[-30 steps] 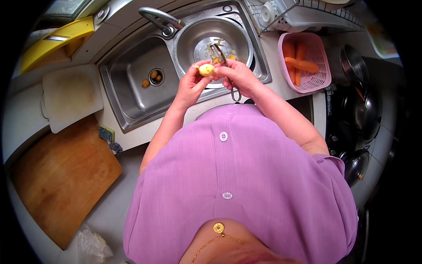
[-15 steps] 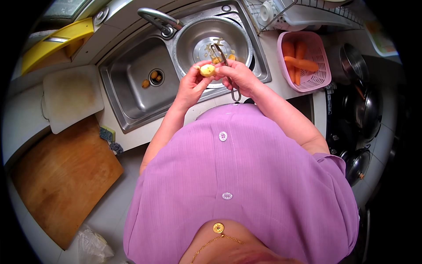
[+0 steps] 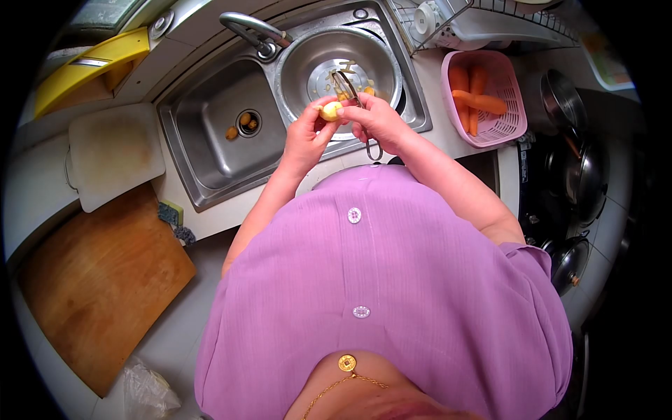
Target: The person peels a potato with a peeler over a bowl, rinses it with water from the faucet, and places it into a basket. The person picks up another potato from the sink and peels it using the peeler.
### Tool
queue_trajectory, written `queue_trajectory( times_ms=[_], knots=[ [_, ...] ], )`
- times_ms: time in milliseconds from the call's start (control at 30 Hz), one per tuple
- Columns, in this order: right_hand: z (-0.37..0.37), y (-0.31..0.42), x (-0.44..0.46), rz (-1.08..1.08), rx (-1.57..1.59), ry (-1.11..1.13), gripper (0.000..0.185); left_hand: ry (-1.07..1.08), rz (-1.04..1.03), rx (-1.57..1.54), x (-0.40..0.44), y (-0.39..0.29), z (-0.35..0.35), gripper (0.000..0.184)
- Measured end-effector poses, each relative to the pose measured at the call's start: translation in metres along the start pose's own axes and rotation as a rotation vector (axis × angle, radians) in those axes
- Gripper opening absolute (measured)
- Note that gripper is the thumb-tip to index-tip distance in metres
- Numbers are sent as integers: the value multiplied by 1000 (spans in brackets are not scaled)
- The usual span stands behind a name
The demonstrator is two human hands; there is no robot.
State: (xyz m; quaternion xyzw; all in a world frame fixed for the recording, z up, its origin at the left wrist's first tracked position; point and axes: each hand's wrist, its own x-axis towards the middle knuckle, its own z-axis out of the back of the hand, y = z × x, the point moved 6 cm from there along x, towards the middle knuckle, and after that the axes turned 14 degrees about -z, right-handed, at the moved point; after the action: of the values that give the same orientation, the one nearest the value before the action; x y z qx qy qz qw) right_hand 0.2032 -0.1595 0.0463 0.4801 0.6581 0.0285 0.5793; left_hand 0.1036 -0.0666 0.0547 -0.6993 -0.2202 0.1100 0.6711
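Note:
A small pale-yellow peeled potato [image 3: 330,110] is gripped by the fingers of my left hand [image 3: 305,137] over the near rim of a steel basin [image 3: 294,61]. My right hand [image 3: 383,124] is closed on a dark metal peeler [image 3: 344,82], its blade end pointing up and its looped handle hanging below; the thumb touches the potato. Peelings [image 3: 348,66] and yellow pieces lie in the basin, partly hidden behind the peeler and my hands.
The left sink bowl [image 3: 210,143] holds small potatoes near its drain. A faucet [image 3: 255,28] stands behind. A pink basket [image 3: 507,126] with carrots [image 3: 479,103] is at right, near dark pans [image 3: 584,178]. Boards [image 3: 105,280] and a yellow slicer [image 3: 91,66] are at left.
The peeler in my right hand has tilted slightly, its blade end shifting left. My right thumb has moved further over the potato, covering more of it.

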Motion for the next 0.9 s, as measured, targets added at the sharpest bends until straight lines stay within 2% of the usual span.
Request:
queue_trajectory(
  times_ms=[400,467,567,633,767,900],
  knots=[
    [3,-1,6,50,-17,23,42,-12,-22,61,1,-1,2,38],
    [5,-3,7,-31,47,16,41,-8,-24,69,2,-2,3,38],
    [3,6,3,2,-45,18,39,52,-15,198,3,-7,2,37],
    [5,5,5,18,-52,22,39,94,-88,262,3,-9,1,37],
    [6,5,6,48,-24,43,40,30,-34,102,2,0,3,38],
    [6,6,6,52,-31,14,40,51,-44,244,3,-3,3,37]
  ],
)
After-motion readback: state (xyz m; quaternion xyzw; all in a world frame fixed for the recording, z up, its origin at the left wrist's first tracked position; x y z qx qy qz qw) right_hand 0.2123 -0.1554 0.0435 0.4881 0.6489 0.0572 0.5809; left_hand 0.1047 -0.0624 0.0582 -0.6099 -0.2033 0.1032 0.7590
